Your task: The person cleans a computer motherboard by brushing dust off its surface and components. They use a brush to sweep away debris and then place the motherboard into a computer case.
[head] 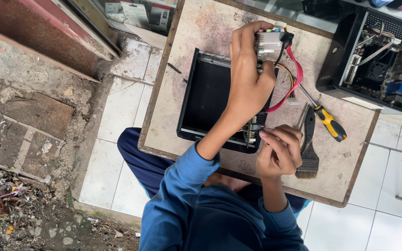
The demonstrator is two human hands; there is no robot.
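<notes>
One person sits at one small worn table [201, 28] with two hands at work. The left hand [247, 69] is closed in a tight grip on one silver metal block [268, 42] at the far end of a circuit board [253, 128]. The board stands on its edge, over one flat black case [208, 95] that lies on the table. The right hand [279, 151] pinches the near end of the board with its fingertips, so its grip is closed too. One red cable [298, 76] loops down from the block. Beside the right hand lie one screwdriver [324, 116] with a yellow and black handle and one brush [309, 151]. One open computer box [378, 56] sits at the far right, cut off by the edge. The left hand and arm hide most of the board.
</notes>
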